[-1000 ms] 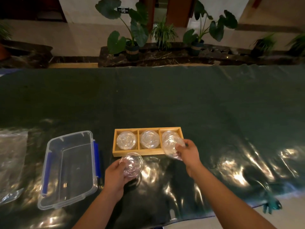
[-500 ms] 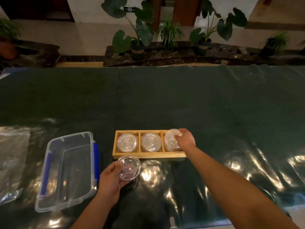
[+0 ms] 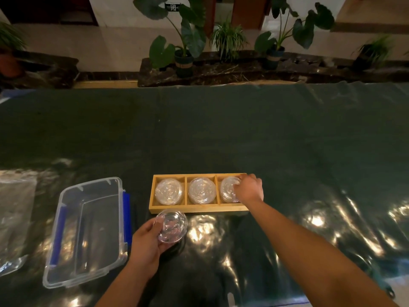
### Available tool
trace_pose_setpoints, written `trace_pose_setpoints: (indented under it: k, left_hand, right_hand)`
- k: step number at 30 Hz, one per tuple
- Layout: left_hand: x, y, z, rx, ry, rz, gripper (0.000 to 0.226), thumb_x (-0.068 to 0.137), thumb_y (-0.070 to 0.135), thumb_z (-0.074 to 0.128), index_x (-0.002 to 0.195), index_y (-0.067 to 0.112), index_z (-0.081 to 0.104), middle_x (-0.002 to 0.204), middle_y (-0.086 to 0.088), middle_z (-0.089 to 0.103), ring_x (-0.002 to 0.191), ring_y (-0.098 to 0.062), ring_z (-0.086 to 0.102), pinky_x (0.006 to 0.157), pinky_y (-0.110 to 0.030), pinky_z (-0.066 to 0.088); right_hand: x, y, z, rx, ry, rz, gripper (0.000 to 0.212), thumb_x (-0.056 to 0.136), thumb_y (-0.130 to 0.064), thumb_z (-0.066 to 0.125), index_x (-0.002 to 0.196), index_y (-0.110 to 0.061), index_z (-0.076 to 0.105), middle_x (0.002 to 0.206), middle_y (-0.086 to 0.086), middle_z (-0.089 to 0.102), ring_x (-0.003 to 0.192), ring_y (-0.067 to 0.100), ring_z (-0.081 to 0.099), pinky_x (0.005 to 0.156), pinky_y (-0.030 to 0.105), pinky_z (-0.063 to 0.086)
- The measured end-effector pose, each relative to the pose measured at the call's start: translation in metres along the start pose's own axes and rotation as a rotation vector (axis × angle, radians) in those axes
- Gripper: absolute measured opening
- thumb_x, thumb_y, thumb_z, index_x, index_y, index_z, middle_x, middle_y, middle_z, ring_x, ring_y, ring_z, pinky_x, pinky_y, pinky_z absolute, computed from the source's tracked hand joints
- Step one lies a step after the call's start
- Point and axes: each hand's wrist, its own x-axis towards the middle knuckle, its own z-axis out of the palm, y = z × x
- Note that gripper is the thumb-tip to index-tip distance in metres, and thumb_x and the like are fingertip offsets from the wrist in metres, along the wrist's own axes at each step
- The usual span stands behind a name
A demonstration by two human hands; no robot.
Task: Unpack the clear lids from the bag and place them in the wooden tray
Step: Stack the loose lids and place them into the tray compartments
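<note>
Altogether 4 lid stacks [image 3: 169,191], 1 tray [image 3: 199,209].

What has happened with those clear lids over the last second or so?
The right hand carried its clear lid from in front of the wooden tray forward and down into the right compartment, where its fingers now rest on it. The left hand still holds another lid just in front of the tray. The lids in the left and middle compartments, and the plastic box, stayed put.
</note>
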Motion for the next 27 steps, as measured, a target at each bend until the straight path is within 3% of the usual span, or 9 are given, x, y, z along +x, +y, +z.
trace_pose_setpoints:
  k: [5, 9, 11, 14, 17, 20, 21, 25, 27]
  left_hand:
    - [0.0, -0.003, 0.001, 0.019, -0.002, 0.011, 0.019, 0.098, 0.02, 0.062, 0.112, 0.01, 0.071, 0.108, -0.015, 0.078, 0.097, -0.032, 0.077, 0.077, -0.048, 0.063]
    - [-0.002, -0.003, -0.002, 0.02, -0.024, 0.003, 0.019, 0.101, 0.017, 0.058, 0.115, 0.01, 0.069, 0.103, -0.012, 0.08, 0.092, -0.03, 0.079, 0.071, -0.044, 0.064]
    - [-0.005, -0.002, -0.002, 0.014, -0.039, 0.001, 0.018, 0.102, 0.016, 0.056, 0.114, 0.009, 0.068, 0.099, -0.011, 0.081, 0.089, -0.028, 0.079, 0.065, -0.039, 0.064]
    - [-0.01, 0.002, 0.001, -0.003, -0.047, -0.004, 0.019, 0.102, 0.015, 0.057, 0.114, 0.008, 0.069, 0.102, -0.014, 0.08, 0.089, -0.029, 0.079, 0.067, -0.04, 0.063]
    - [-0.015, 0.006, 0.009, -0.017, -0.077, -0.01, 0.019, 0.102, 0.014, 0.056, 0.115, 0.008, 0.068, 0.103, -0.014, 0.08, 0.09, -0.03, 0.079, 0.067, -0.041, 0.064]
    - [-0.02, 0.011, 0.018, -0.024, -0.093, 0.003, 0.021, 0.102, 0.016, 0.056, 0.118, 0.008, 0.067, 0.104, -0.014, 0.08, 0.093, -0.031, 0.078, 0.071, -0.043, 0.063]
    - [-0.021, 0.013, 0.019, -0.028, -0.096, 0.01, 0.022, 0.102, 0.016, 0.056, 0.119, 0.007, 0.067, 0.103, -0.014, 0.08, 0.092, -0.031, 0.078, 0.07, -0.042, 0.064]
    - [-0.025, 0.02, 0.017, -0.049, -0.093, 0.012, 0.02, 0.102, 0.014, 0.056, 0.117, 0.008, 0.067, 0.099, -0.012, 0.081, 0.089, -0.029, 0.079, 0.063, -0.039, 0.063]
    - [-0.026, 0.022, 0.013, -0.061, -0.097, 0.005, 0.02, 0.102, 0.015, 0.056, 0.117, 0.008, 0.068, 0.099, -0.012, 0.081, 0.089, -0.029, 0.079, 0.063, -0.038, 0.063]
  right_hand:
    - [0.002, 0.003, 0.0, 0.001, 0.001, -0.017, 0.04, 0.095, -0.024, 0.051, 0.133, -0.015, 0.057, 0.133, 0.008, 0.056, 0.122, 0.027, 0.05, 0.099, 0.032, 0.041]
    - [-0.007, 0.006, -0.004, 0.169, 0.055, 0.012, 0.041, 0.096, -0.033, 0.056, 0.134, -0.018, 0.058, 0.134, 0.006, 0.053, 0.124, 0.027, 0.046, 0.09, 0.037, 0.049]
    - [-0.016, 0.006, -0.006, 0.258, 0.111, -0.015, 0.038, 0.094, -0.029, 0.058, 0.131, -0.02, 0.06, 0.131, 0.005, 0.055, 0.123, 0.026, 0.047, 0.086, 0.035, 0.047]
    - [-0.046, -0.005, -0.007, 0.445, 0.152, -0.131, 0.028, 0.093, -0.022, 0.061, 0.12, -0.019, 0.067, 0.123, 0.001, 0.064, 0.115, 0.022, 0.057, 0.087, 0.031, 0.047]
    - [-0.081, -0.025, -0.006, 0.67, -0.003, -0.235, 0.02, 0.093, -0.024, 0.066, 0.112, -0.02, 0.07, 0.1, -0.004, 0.07, 0.092, 0.015, 0.066, 0.084, 0.032, 0.052]
    - [-0.113, -0.048, -0.005, 0.792, -0.374, -0.275, 0.032, 0.093, -0.038, 0.066, 0.121, -0.023, 0.063, 0.099, -0.005, 0.066, 0.092, 0.014, 0.068, 0.074, 0.029, 0.057]
    - [-0.12, -0.054, -0.002, 0.794, -0.425, -0.283, 0.033, 0.093, -0.038, 0.067, 0.123, -0.023, 0.062, 0.102, -0.003, 0.066, 0.093, 0.016, 0.069, 0.071, 0.029, 0.059]
    - [-0.134, -0.072, 0.004, 0.779, -0.335, -0.261, 0.03, 0.09, -0.022, 0.073, 0.118, -0.02, 0.064, 0.103, 0.002, 0.067, 0.09, 0.022, 0.07, 0.074, 0.039, 0.063]
    - [-0.136, -0.076, 0.005, 0.831, -0.376, -0.247, 0.031, 0.087, -0.025, 0.075, 0.116, -0.023, 0.063, 0.102, 0.001, 0.066, 0.091, 0.019, 0.069, 0.069, 0.031, 0.061]
